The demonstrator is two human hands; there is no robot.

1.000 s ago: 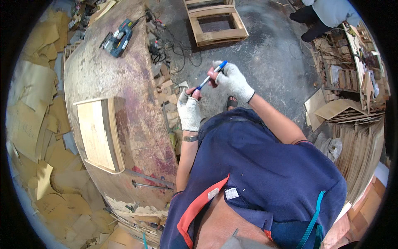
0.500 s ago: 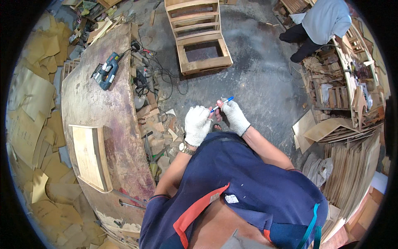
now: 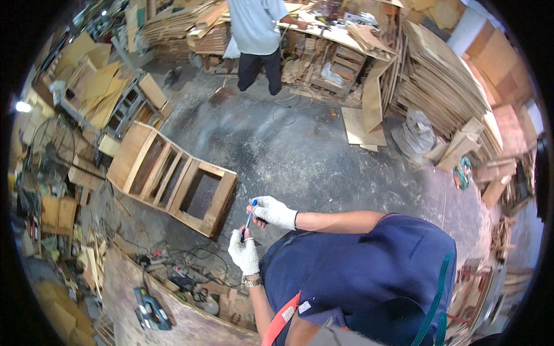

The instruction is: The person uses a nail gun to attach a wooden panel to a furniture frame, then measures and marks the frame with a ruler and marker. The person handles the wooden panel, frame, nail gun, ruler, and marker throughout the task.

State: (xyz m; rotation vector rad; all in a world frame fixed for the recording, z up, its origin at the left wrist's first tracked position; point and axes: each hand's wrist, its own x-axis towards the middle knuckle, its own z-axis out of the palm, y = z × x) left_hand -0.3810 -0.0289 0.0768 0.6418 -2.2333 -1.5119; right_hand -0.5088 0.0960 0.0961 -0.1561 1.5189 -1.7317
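Note:
Pinched between my two hands is a slim white pen (image 3: 249,219) with blue ends. My left hand (image 3: 244,255), in a white knit glove with bare fingertips showing, closes on its lower end. My right hand (image 3: 274,212), gloved the same way, grips the upper end, fingers curled in. Just beyond and to the left of both hands, a wooden furniture frame (image 3: 131,153) with slats and a square opening lies on the floor, touched by neither.
At lower left, a jigsaw (image 3: 151,310) rests on a worn worktable (image 3: 184,323); cables and wood scraps lie beside it. A person in a light blue shirt (image 3: 257,26) stands at a cluttered bench (image 3: 332,36) ahead. Stacked boards (image 3: 444,83) and a grey sack (image 3: 416,135) occupy the right.
My view and body have turned right, so the frame and worktable now appear further left and the person is straight ahead. Both hands still hold the pen.

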